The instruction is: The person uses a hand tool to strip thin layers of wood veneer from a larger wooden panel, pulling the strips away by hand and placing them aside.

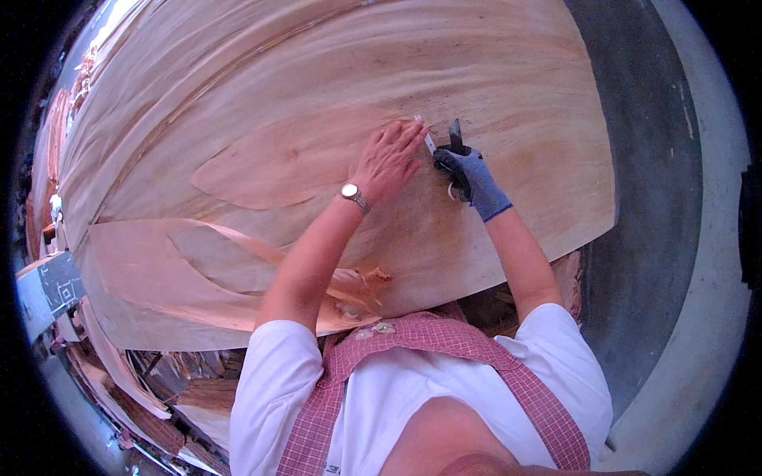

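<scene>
My left hand [389,163], bare and with a wristwatch, lies with fingers stretched out at the right end of a leaf-shaped piece of pinkish veneer [278,163]. Its fingertips touch the upper end of a short white strip [430,143], which looks like tape. The strip runs down toward my right hand [468,173], in a blue-grey glove with black fingers. Those fingers are closed round what looks like a roll of white tape [452,192], mostly hidden by the glove. A dark upright shape above them is a gloved finger or a tool; I cannot tell which. Under both hands spreads a large veneer sheet [508,79].
A torn, curling veneer strip [159,278] lies at the sheet's near left, with crumpled scraps [361,289] close to my body. Stacked veneer [151,420] stands below left. Dark floor [651,198] runs along the sheet's right edge.
</scene>
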Demonstrator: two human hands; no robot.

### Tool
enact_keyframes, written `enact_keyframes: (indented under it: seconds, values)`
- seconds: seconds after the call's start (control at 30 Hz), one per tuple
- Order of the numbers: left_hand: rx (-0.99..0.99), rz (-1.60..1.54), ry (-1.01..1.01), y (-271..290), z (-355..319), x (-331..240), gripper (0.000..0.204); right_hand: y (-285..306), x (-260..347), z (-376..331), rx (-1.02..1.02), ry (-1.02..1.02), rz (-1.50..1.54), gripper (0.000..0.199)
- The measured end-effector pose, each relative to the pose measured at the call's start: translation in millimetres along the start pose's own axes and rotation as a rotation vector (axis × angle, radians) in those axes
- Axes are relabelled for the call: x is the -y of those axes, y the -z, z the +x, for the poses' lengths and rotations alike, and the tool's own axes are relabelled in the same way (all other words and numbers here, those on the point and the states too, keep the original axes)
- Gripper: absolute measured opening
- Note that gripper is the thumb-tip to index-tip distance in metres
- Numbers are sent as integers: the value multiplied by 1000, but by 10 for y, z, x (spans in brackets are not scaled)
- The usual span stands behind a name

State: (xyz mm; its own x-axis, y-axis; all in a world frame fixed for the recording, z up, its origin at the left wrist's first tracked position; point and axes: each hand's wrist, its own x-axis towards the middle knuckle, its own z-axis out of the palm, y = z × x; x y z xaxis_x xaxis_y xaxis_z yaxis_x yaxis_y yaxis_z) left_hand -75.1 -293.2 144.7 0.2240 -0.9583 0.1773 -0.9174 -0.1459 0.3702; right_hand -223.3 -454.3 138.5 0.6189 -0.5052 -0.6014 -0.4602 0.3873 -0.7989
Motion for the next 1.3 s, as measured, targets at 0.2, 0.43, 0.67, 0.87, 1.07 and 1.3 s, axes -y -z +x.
enact_keyframes:
  seconds: [0.2, 0.43, 0.67, 0.87, 1.07, 1.3]
  values:
    - [52, 30, 45, -132, 143, 58, 55, 217, 136, 284, -239, 458, -1092, 18]
    - [-203, -188, 0, 3, -221, 401, 40, -577, 791, 115, 71, 292, -519, 22]
    - [-586, 178, 710, 359, -1937, 1469, 45, -2783, 538, 447, 437, 258, -274, 20]
    - [-682, 4, 683, 520, -2131, 1719, 47, -3665, 244, 862, 456, 184, -254, 18]
    - [-322, 220, 580, 700, -2084, 2069, 41, -3761, 98, 1134, 321, 440, -639, 19]
    - [-398, 123, 480, 663, -2113, 2173, 34, -3543, 525, 938, 257, 778, -1275, 40]
